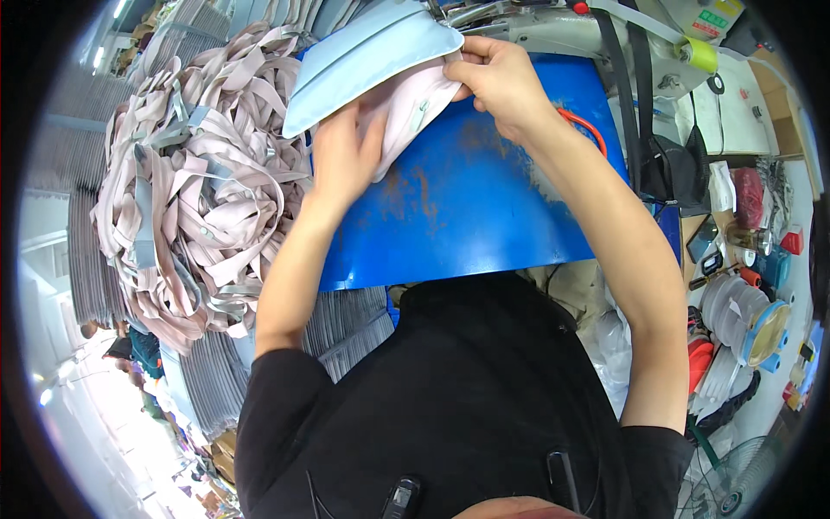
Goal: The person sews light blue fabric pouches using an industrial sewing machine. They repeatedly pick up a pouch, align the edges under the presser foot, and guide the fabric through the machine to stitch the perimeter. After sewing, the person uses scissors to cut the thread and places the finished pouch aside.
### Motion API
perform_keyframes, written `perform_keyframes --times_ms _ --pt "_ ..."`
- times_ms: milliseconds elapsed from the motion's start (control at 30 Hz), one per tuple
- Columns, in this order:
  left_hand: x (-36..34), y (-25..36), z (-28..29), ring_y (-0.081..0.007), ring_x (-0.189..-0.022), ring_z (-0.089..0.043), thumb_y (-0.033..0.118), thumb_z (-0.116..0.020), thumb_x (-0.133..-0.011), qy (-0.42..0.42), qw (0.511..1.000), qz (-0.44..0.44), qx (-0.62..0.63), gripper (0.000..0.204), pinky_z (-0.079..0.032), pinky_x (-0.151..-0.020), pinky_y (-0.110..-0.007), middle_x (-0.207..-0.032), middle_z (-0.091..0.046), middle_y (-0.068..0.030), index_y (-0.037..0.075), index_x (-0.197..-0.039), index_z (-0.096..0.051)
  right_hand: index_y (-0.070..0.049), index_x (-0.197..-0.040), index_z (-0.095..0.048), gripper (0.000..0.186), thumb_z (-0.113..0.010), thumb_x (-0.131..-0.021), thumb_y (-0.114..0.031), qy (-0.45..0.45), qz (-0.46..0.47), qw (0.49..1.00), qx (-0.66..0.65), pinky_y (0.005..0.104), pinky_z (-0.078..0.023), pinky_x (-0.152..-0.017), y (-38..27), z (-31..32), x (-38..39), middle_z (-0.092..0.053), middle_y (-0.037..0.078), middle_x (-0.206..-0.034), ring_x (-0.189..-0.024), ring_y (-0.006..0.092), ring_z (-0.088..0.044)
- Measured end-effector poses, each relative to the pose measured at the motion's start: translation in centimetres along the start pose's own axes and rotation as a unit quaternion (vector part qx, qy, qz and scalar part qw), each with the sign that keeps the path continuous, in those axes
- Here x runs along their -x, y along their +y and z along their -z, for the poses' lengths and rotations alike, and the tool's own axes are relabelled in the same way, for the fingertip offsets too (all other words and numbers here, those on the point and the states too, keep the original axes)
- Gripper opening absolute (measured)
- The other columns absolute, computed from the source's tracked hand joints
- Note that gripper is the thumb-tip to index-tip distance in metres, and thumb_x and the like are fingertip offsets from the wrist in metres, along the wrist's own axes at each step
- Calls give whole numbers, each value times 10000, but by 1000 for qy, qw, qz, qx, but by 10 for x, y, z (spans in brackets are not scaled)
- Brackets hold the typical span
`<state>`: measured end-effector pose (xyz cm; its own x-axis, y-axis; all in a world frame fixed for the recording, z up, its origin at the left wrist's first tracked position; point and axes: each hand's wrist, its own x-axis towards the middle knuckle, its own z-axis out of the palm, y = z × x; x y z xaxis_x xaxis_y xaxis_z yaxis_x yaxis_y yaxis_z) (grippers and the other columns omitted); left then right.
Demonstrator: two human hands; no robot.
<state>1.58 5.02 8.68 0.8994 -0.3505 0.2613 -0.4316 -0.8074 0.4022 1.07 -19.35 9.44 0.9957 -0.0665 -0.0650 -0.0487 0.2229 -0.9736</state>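
My right hand [506,91] is closed on the edge of a pale pink fabric piece [406,117], pinching it just below the rounded corner of a light blue panel [363,65] with long seams. My left hand [346,160] reaches under that panel from the lower left, its thumb against the pink fabric; the other fingertips are hidden, so its grip is unclear. Both pieces lie over the upper part of a blue work surface [450,216] marked with brown stains. Part of a sewing machine [519,33] sits just above them.
A big tangled heap of pink and grey straps [199,190] sits left, over stacks of grey sheets [207,385]. At right are black straps [661,169], a red cord [590,130], a yellow-green spool [698,52], plastic containers [735,320] and a fan [735,480].
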Motion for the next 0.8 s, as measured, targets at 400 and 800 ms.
perform_keyframes --times_ms 400,800 --pt "-94 29 99 -233 -823 -692 19 -635 -827 -118 814 -407 -397 856 -593 -696 -369 -1038 -566 -85 328 -1592 -406 3 -1323 -658 468 -726 -869 -89 -7 -26 999 -47 193 -339 -513 6 -3 3 -717 13 -954 -709 49 -626" --pt "-113 73 116 -282 -785 -726 64 -611 -872 -179 766 -442 -431 586 -594 -676 -372 -1077 -658 -147 179 -1446 -598 -15 -1171 -727 271 -738 -903 -54 18 -48 987 -153 207 -365 -528 14 -6 -10 -690 -9 -877 -709 53 -569"
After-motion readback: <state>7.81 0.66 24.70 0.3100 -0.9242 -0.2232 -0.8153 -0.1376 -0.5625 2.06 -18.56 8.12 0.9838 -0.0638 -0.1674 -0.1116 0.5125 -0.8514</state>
